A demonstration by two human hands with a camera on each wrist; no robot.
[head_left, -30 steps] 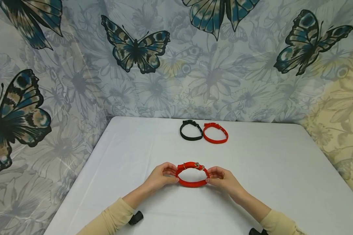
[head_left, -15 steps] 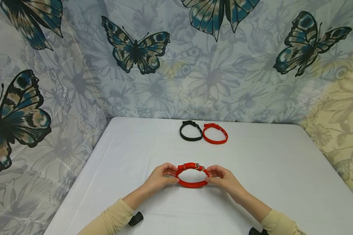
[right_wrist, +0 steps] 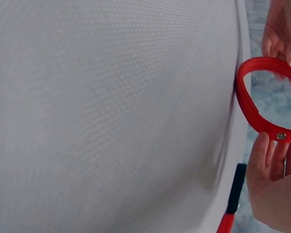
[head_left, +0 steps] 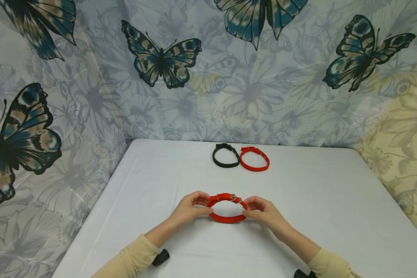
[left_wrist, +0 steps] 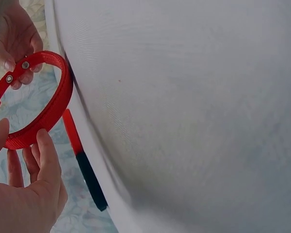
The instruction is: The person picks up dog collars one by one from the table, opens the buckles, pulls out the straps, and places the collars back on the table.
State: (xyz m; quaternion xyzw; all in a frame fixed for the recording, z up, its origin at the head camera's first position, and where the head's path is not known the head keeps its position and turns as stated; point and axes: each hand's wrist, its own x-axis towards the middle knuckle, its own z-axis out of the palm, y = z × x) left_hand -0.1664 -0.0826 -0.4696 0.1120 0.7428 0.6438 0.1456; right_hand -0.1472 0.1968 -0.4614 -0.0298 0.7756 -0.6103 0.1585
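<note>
Red collar [head_left: 228, 219] is buckled into a loop between the two hands, over the near part of a white table [head_left: 153, 177]; I cannot tell whether it touches the surface. The left hand [head_left: 191, 208] pinches one side of the loop between thumb and fingers, and the right hand [head_left: 265, 214] grips the opposite side in the same way.

The head view shows a metal buckle [head_left: 233, 197] on the collar's far side, and near the back of the table a black collar [head_left: 226, 165] and a second red collar [head_left: 255, 168] lying side by side as closed loops. From the wrists, those two appear only as thin red and dark strips seen edge-on, their round shape hidden.

The left wrist view gives what the head view hardly does: a row of metal eyelets [left_wrist: 9, 78] along the band near the right hand. The right wrist view brings one eyelet up close, just above the right hand's fingertips; its frame cuts off part of the loop. Only the head view takes in the cream sleeves [head_left: 139, 251] and the large printed butterflies [head_left: 161, 58] on the cloth behind.
</note>
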